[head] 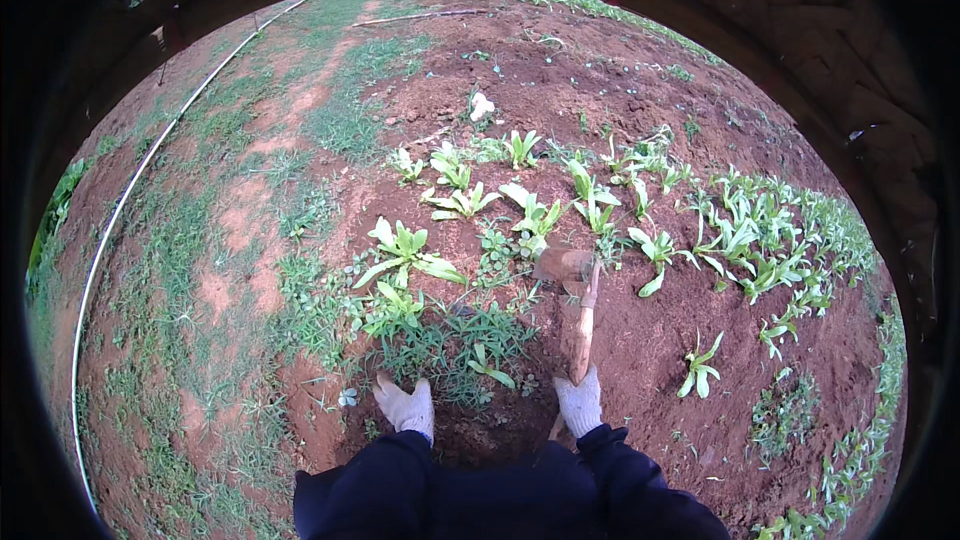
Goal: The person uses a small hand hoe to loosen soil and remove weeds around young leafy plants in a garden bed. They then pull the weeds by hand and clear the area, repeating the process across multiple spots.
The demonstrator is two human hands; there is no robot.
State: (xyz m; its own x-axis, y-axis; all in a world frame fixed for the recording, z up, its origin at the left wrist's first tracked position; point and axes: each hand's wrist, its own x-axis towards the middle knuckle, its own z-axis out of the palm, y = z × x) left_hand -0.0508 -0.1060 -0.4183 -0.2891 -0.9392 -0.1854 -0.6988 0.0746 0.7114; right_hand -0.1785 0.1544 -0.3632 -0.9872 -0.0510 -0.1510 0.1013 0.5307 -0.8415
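My right hand, in a white knit glove, is closed around the wooden handle of a hand hoe. The hoe's flat metal blade lies against the soil and low plants ahead of that hand. My left hand, gloved too, is at the near left edge of a patch of grassy weeds, fingers apart, with nothing seen in it. Between my hands a small leafy seedling stands among the weeds. Ahead of my left hand grows a larger light-green leafy plant.
A long white hose curves along the left over grass and bare soil. Rows of leafy plants spread ahead and to the right. A single young plant stands right of my right hand. A stick lies far ahead.
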